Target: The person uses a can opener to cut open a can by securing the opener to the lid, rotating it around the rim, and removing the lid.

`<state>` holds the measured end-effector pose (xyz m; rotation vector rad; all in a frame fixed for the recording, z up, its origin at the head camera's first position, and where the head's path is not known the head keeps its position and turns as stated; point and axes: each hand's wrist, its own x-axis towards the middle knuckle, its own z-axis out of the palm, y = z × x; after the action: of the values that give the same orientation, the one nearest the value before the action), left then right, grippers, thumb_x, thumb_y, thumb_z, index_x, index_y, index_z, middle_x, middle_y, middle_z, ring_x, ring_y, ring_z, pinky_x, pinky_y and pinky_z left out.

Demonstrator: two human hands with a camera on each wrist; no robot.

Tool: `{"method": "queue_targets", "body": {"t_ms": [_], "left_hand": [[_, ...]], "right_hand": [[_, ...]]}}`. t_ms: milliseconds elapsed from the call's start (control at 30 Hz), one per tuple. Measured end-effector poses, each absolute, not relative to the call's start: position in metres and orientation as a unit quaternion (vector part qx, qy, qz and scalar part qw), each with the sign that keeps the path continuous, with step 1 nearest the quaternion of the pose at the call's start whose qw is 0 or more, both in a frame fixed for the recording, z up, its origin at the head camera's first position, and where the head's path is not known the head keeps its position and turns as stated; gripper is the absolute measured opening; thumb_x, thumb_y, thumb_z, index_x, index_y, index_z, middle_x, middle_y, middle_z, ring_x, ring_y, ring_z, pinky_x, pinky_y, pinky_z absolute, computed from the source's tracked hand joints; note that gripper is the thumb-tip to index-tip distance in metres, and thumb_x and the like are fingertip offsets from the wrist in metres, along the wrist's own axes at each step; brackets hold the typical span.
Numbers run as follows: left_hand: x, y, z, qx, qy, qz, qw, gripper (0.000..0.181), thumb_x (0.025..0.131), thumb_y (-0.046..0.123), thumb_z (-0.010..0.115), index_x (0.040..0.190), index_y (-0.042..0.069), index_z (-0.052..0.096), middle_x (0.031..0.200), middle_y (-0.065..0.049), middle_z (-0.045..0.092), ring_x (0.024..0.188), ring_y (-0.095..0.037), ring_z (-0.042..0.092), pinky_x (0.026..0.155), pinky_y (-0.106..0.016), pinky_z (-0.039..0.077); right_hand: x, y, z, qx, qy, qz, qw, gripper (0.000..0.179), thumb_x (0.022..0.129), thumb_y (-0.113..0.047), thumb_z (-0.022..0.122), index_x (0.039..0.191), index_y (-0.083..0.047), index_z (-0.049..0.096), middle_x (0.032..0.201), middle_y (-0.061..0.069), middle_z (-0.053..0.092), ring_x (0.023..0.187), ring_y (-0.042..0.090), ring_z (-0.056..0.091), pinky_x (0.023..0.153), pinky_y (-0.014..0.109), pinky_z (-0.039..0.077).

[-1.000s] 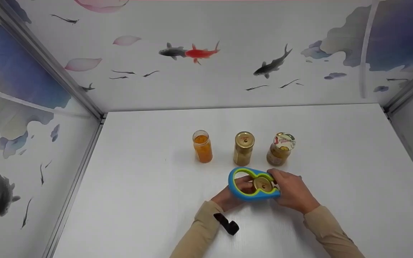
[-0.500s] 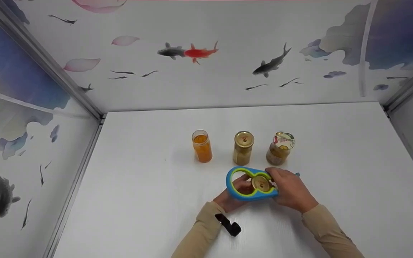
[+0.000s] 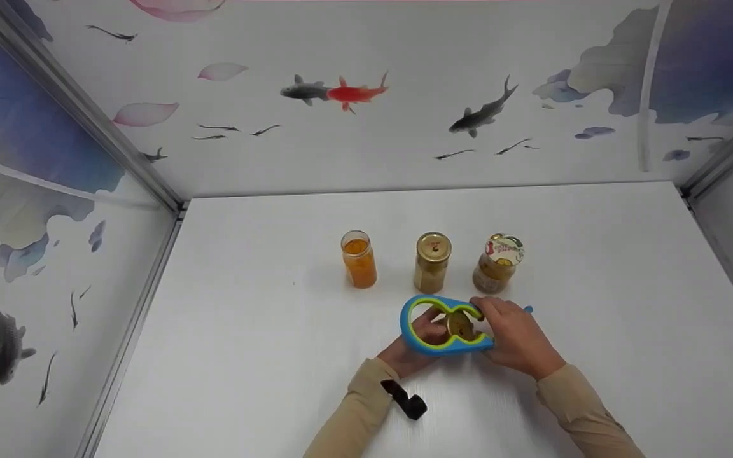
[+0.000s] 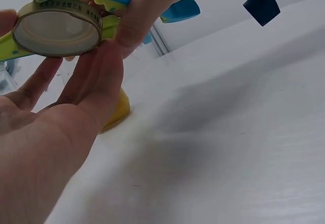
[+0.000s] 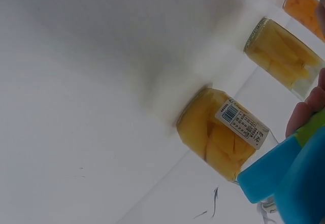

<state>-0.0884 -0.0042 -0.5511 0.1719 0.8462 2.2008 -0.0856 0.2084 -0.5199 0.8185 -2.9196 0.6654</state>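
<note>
My right hand (image 3: 522, 340) grips the end of a blue and green jar opener (image 3: 446, 350), which is held above the table. Within the opener's smaller ring sits a loose gold jar lid (image 3: 460, 326), tilted. The fingers of my left hand (image 3: 408, 355) reach under the opener and hold the lid by its edge. In the left wrist view the lid's pale hollow underside (image 4: 56, 33) shows, with the left fingertips at its rim and the opener's green grips beside it. In the right wrist view the blue opener (image 5: 304, 183) fills the lower right corner.
Behind the hands, three jars stand in a row on the white table (image 3: 233, 356): a lidless orange jar (image 3: 361, 270), a gold-lidded jar (image 3: 431, 273) and a jar with a patterned lid (image 3: 495, 273). Printed walls enclose the back and sides. A black strap (image 3: 404, 399) hangs at the left wrist.
The jar lid has tilted and shifted slightly left inside the opener's ring, leaving a gap on its right. Both hands and the opener moved only slightly; the standing jars stay put.
</note>
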Motion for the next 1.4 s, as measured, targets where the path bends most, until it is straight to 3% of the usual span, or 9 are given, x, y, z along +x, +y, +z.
{"method": "queue_targets", "body": {"t_ms": [200,400,833,1167,1400], "left_hand": [[-0.088,-0.006,-0.548,0.077,0.340,0.859,0.374,0.046,0.086,0.012,0.057,0.130,0.019,0.042,0.128,-0.008,0.050,0.112,-0.020,0.054,0.097,-0.033,0.041],[-0.087,-0.006,-0.555,0.071,0.361,0.854,0.368,0.057,0.085,0.017,0.066,0.135,0.018,0.041,0.128,-0.010,0.051,0.110,-0.021,0.055,0.095,-0.033,0.043],[-0.086,-0.006,-0.570,0.071,0.388,0.849,0.352,0.039,0.089,0.010,0.057,0.126,0.014,0.048,0.121,-0.012,0.055,0.105,-0.023,0.056,0.092,-0.035,0.046],[-0.089,-0.023,-0.575,0.018,0.448,0.826,0.341,0.041,0.092,0.003,0.061,0.131,0.008,0.049,0.124,-0.014,0.053,0.105,-0.026,0.055,0.091,-0.037,0.048],[-0.094,-0.034,-0.574,0.043,0.506,0.796,0.328,0.039,0.092,0.004,0.060,0.129,0.010,0.051,0.128,-0.018,0.054,0.104,-0.024,0.056,0.094,-0.040,0.047]], "right_hand": [[-0.083,0.209,-0.519,0.258,-0.938,0.229,0.022,0.074,0.058,-0.007,0.091,0.121,-0.002,0.053,0.109,0.009,0.062,0.100,0.028,0.060,0.090,0.049,0.049],[-0.081,0.210,-0.520,0.248,-0.939,0.236,0.016,0.074,0.059,-0.010,0.091,0.123,-0.003,0.053,0.110,0.008,0.062,0.102,0.028,0.060,0.091,0.049,0.049],[-0.081,0.211,-0.519,0.237,-0.942,0.238,0.018,0.074,0.060,-0.011,0.091,0.123,-0.003,0.053,0.110,0.008,0.063,0.101,0.029,0.060,0.089,0.049,0.049],[-0.079,0.217,-0.522,0.226,-0.945,0.236,0.009,0.078,0.058,-0.009,0.092,0.125,-0.004,0.051,0.105,0.006,0.062,0.093,0.025,0.058,0.085,0.047,0.051],[-0.076,0.226,-0.522,0.216,-0.949,0.231,0.014,0.076,0.058,-0.006,0.090,0.123,-0.002,0.052,0.104,0.008,0.063,0.090,0.025,0.059,0.081,0.046,0.052]]}}
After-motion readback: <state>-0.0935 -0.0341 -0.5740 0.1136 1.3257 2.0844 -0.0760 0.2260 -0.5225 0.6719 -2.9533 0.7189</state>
